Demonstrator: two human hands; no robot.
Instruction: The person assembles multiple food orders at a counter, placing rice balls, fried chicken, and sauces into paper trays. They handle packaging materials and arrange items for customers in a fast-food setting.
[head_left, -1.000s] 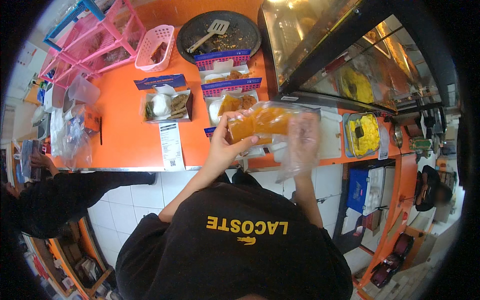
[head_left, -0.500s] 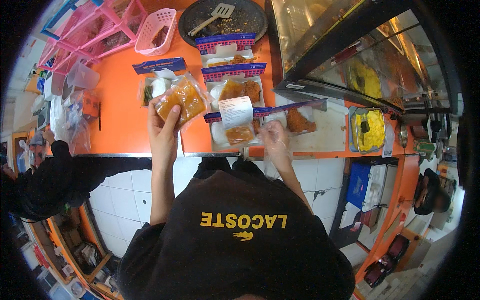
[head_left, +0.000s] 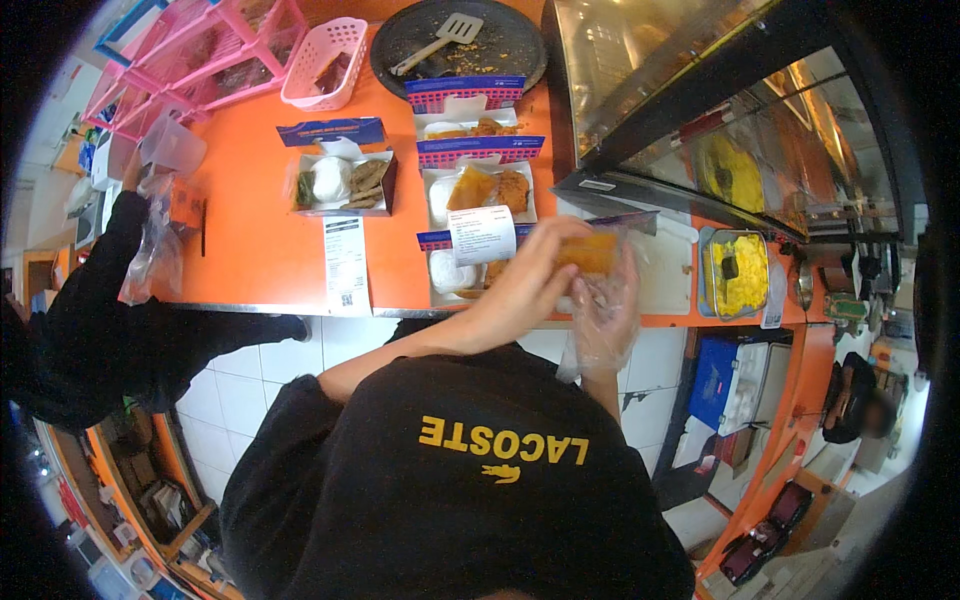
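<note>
A clear packet of orange-brown sauce [head_left: 588, 252] is held above the right-hand meal box, pinched by my bare left hand [head_left: 527, 275]. My right hand [head_left: 606, 318], in a clear plastic glove, grips the packet's right side. That box's contents are mostly hidden by my hands. Left of them sits an open meal box with white rice [head_left: 449, 271], a printed receipt [head_left: 483, 236] against its lid, and my left hand hiding part of it. Behind it, another box holds rice, a sauce packet [head_left: 472, 190] and fried chicken [head_left: 513, 194]. A further box [head_left: 470, 128] stands behind that.
At left on the orange counter [head_left: 240, 235], a box of rice and brown pieces [head_left: 340, 180] stands behind a long receipt [head_left: 346, 265]. Farther back are a pink basket [head_left: 325, 62] and black pan [head_left: 400, 38] with a spatula [head_left: 440, 42]. A glass cabinet [head_left: 700, 130] borders the right. A co-worker's dark sleeve [head_left: 100, 260] reaches in from the left.
My left hand has carried the sauce packet from above the left box across to the right, meeting my gloved right hand. The co-worker's arm now reaches farther onto the counter.
</note>
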